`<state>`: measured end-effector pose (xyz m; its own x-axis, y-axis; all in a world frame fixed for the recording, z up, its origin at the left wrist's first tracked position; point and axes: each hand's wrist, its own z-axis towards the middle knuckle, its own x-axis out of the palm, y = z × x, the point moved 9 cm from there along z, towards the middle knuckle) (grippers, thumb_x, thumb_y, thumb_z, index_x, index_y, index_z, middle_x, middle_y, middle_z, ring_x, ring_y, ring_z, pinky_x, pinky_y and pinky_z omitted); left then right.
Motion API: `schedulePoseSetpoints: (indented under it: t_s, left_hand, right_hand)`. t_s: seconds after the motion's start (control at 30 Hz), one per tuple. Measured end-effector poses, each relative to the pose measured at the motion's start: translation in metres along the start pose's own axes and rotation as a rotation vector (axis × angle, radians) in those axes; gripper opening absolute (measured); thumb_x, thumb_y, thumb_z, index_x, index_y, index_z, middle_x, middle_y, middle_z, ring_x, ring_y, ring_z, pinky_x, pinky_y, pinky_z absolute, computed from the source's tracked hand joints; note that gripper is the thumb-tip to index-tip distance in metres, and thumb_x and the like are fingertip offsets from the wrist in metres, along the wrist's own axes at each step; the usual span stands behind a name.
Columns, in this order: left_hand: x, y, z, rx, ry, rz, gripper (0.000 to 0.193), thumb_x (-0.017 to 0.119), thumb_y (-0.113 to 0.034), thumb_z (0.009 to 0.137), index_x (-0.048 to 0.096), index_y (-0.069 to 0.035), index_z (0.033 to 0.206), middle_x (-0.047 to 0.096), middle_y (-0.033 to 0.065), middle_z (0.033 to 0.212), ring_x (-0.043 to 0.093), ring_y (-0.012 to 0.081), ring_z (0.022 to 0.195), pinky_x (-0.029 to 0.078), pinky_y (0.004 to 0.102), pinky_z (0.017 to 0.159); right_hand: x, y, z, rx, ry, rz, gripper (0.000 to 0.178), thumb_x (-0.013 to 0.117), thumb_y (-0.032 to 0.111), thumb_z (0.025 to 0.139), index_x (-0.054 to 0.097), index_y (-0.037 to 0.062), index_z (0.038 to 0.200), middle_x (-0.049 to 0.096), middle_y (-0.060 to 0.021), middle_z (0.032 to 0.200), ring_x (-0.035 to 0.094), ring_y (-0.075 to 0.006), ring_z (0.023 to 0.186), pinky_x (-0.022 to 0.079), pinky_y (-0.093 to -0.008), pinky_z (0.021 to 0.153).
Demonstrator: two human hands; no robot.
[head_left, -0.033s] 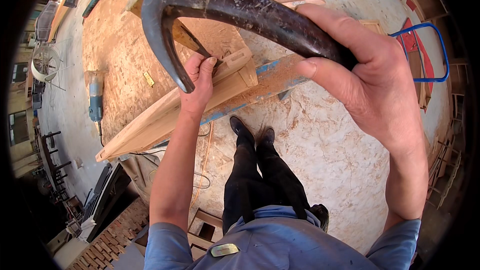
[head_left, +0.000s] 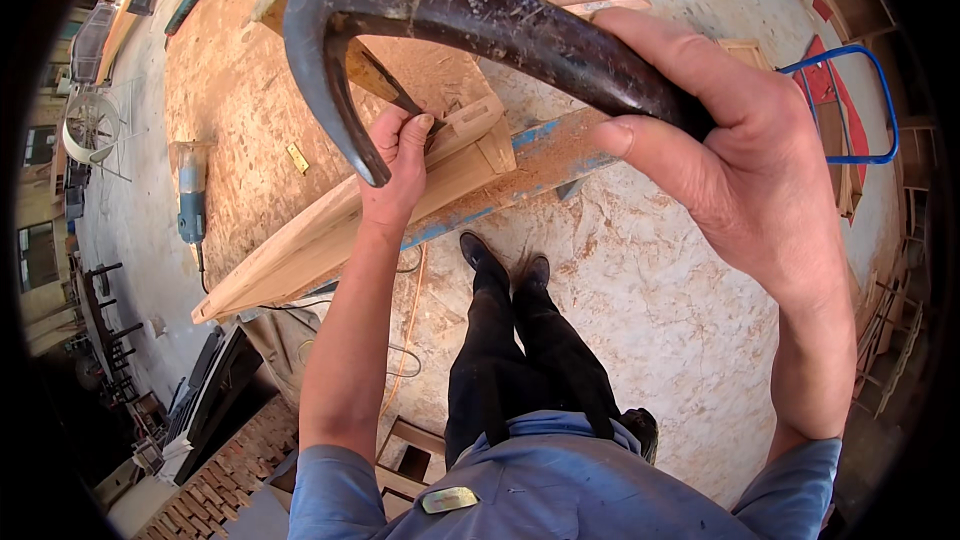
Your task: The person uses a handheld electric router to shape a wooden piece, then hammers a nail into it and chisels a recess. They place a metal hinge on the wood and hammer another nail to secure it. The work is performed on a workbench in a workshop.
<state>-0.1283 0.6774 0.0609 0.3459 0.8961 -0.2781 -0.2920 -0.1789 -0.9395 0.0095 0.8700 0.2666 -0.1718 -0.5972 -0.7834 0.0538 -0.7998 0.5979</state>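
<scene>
My right hand is raised close to the camera, closed round the dark handle of a claw hammer. The hammer's curved claw hangs down in front of my left hand, hiding part of what lies behind it. My left hand is closed on a chisel with a yellow-brown handle. The chisel slants down from the upper left, its blade end at the pale wooden workpiece. Near that end a slot shows in the wood; whether the tip is inside it, I cannot tell.
The workpiece lies along the near edge of a dusty workbench. A blue power tool and a small yellow piece rest on the bench. Cords trail below it. Stacked wood pieces lie lower left; a blue metal handle stands right.
</scene>
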Motion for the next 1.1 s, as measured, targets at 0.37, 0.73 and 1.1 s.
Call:
schedulePoseSetpoints:
  t_s: [0.37, 0.73, 1.1]
  left_hand:
    - [0.001, -0.001, 0.001, 0.019, 0.004, -0.005, 0.009, 0.060, -0.007, 0.101, 0.067, -0.001, 0.101, 0.063, -0.0009, 0.088, 0.055, 0.0086, 0.083, 0.046, 0.0249, 0.076]
    - [-0.004, -0.005, -0.001, 0.096, -0.089, 0.199, 0.007, 0.068, -0.009, 0.095, 0.071, -0.005, 0.099, 0.070, 0.0075, 0.079, 0.063, 0.0136, 0.069, 0.051, 0.0272, 0.067]
    - [-0.007, -0.003, -0.004, 0.061, -0.084, 0.233, 0.008, 0.069, -0.010, 0.094, 0.072, -0.005, 0.100, 0.072, 0.0089, 0.083, 0.066, 0.0146, 0.071, 0.052, 0.0272, 0.067]
  right_hand:
    - [0.002, -0.004, 0.001, 0.036, -0.006, 0.035, 0.050, 0.080, 0.018, 0.087, 0.063, 0.0003, 0.130, 0.070, -0.0061, 0.099, 0.061, -0.0107, 0.083, 0.050, -0.0259, 0.075]
    - [0.002, 0.021, 0.021, -0.020, -0.145, 0.250, 0.045, 0.079, 0.012, 0.087, 0.064, 0.0004, 0.128, 0.071, -0.0058, 0.097, 0.058, -0.0097, 0.080, 0.050, -0.0262, 0.072]
    - [-0.003, 0.040, 0.027, -0.168, -0.180, 0.110, 0.039, 0.079, 0.011, 0.084, 0.067, 0.0034, 0.120, 0.070, -0.0100, 0.091, 0.062, -0.0191, 0.071, 0.051, -0.0293, 0.067]
